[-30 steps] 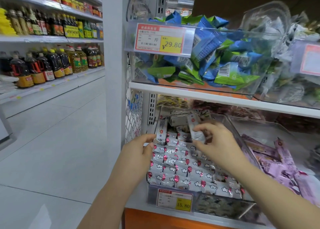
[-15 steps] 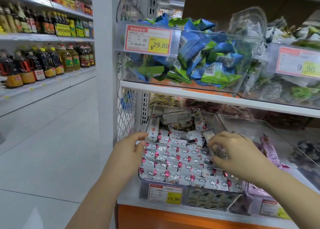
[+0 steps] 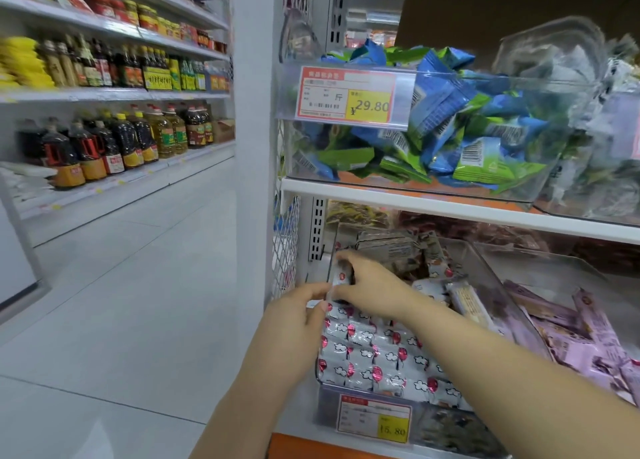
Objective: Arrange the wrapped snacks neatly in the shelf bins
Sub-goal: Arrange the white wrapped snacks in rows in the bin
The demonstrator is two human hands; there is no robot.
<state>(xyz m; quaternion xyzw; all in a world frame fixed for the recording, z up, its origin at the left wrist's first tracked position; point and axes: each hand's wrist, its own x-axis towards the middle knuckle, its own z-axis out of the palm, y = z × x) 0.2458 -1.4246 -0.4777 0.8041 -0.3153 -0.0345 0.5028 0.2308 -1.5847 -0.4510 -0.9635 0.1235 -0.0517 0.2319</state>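
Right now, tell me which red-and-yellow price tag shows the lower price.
The red-and-yellow price tag on the lower clear bin of white balloon-print packets: 15.80, against 29.80 above.

Your clear glossy plastic bin [image 3: 498,285] holds shiny foil-like snack wrappers [image 3: 374,354]; beneath it, a smooth painted-metal shelf [image 3: 298,424].

Pale tiled floor [image 3: 121,320], white pillar [image 3: 252,146], aisle shelving [image 3: 114,95] stocked with oil bottles [image 3: 104,146]
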